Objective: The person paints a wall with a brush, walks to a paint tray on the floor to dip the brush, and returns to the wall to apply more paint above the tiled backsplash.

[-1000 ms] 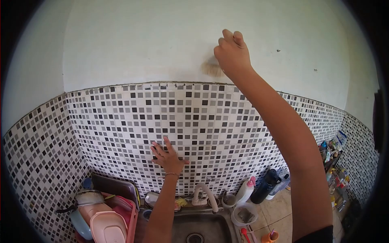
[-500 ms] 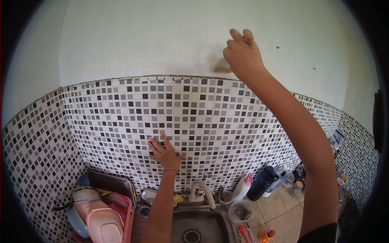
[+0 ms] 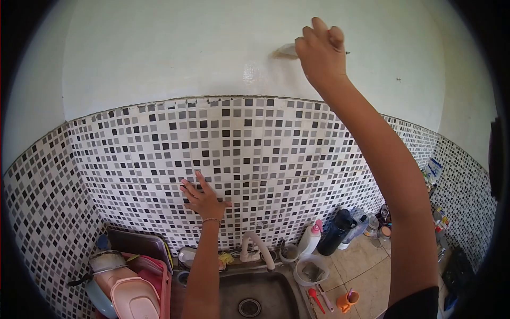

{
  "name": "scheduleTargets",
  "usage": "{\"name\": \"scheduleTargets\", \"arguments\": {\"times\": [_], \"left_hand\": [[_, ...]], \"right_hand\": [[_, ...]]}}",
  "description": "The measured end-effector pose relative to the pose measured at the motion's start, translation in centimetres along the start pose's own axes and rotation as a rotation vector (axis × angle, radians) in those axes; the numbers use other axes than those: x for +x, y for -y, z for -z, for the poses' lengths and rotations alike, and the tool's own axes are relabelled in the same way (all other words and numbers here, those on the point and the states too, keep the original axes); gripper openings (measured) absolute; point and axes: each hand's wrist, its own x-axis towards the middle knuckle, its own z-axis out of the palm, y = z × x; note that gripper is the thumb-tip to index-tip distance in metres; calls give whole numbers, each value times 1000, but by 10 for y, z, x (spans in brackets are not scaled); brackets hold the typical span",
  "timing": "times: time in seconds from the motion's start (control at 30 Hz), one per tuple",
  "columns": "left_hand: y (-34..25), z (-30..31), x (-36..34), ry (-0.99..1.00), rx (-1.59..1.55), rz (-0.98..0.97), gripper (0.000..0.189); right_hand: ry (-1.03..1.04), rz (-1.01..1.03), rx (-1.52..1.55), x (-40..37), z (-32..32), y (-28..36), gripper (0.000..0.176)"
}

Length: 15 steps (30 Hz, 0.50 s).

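Note:
My right hand (image 3: 323, 53) is closed around a paintbrush (image 3: 288, 51), raised against the pale painted wall (image 3: 159, 48). Its bristles point left, and most of the handle is hidden inside my fist. Left of and below the brush, a shiny wet-looking patch (image 3: 248, 72) shows on the wall. Lower down, my left hand (image 3: 204, 202) rests with fingers spread on the mosaic tiles (image 3: 159, 141) of black, grey and white squares. A thin bracelet circles that wrist.
Below lies a sink (image 3: 265, 297) with a beige faucet (image 3: 256, 247). Left of it, a pink dish rack (image 3: 166, 287) holds dishes. On the right counter stand a pump bottle (image 3: 309, 239), a dark flask (image 3: 337, 234), a plastic tub (image 3: 311, 272) and an orange cup (image 3: 347, 302).
My right hand has moved the paintbrush upward, away from the tile's top edge, and the bristles now point left. My left hand stays spread on the tiles. The view has shifted slightly.

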Motion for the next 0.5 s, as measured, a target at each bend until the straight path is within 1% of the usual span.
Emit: {"name": "scheduleTargets", "arguments": {"times": [0.03, 0.07, 0.17, 0.27, 0.37, 0.5], "left_hand": [[-1, 0, -1, -2, -4, 0, 153], [-1, 2, -1, -5, -9, -1, 153], [-1, -1, -1, -8, -11, -5, 154], [0, -5, 1, 5, 0, 6, 156], [-1, -3, 1, 16, -9, 16, 156], [-2, -1, -1, -8, -10, 18, 155]], "right_hand": [[49, -17, 13, -5, 8, -5, 13], [38, -10, 76, -10, 10, -9, 14], [56, 62, 113, -27, 10, -14, 12], [103, 14, 226, -38, 8, -12, 12], [154, 58, 176, -41, 7, -4, 12], [164, 123, 13, -48, -9, 5, 7]]}}
